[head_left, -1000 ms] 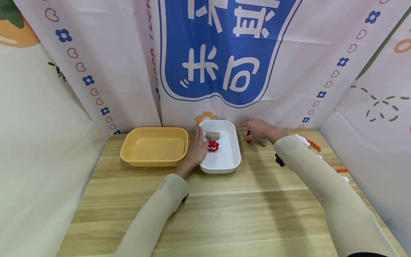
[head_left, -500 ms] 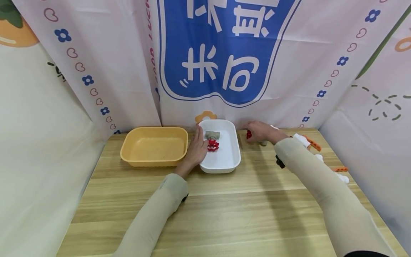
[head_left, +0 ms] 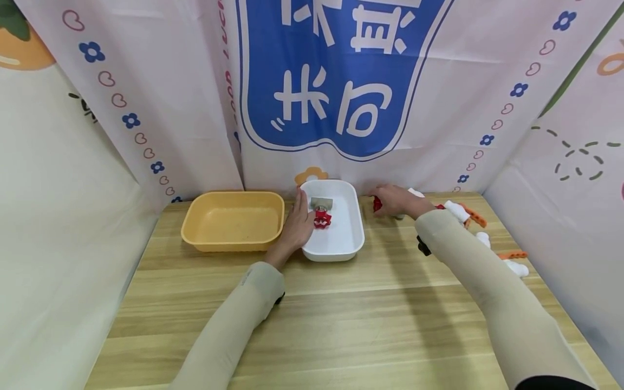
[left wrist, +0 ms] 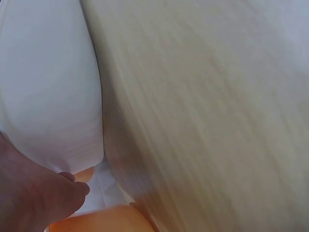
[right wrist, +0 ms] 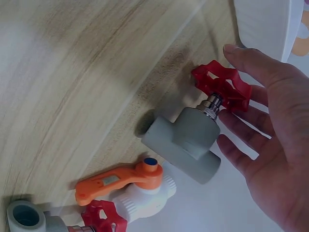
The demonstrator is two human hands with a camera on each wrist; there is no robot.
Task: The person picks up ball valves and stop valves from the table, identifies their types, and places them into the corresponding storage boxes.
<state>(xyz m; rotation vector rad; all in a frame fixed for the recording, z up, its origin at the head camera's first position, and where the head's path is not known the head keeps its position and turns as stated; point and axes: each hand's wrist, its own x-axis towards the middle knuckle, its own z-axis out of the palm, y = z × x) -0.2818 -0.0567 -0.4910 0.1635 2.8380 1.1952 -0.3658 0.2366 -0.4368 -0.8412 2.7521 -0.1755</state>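
Right hand [right wrist: 270,145] fingers [right wrist: 241,145] spread loosely, cupping but not gripping the grey plastic valve with red star handwheel [right wrist: 193,135] on the wooden table [head_left: 341,325]; handwheel end toward the fingertips, body running away from the palm; left hand [head_left: 297,227] lies flat-fingered on the white rectangular tray [head_left: 341,246], which holds a similar red-handled grey valve [head_left: 322,211]; the yellow plastic bin [head_left: 233,222] beside it holds nothing visible.

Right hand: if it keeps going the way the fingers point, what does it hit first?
Most likely the grey valve with the red handwheel. The right hand is open, its fingers right beside the valve body, possibly already touching; depth is unclear. The white tray lies further on.
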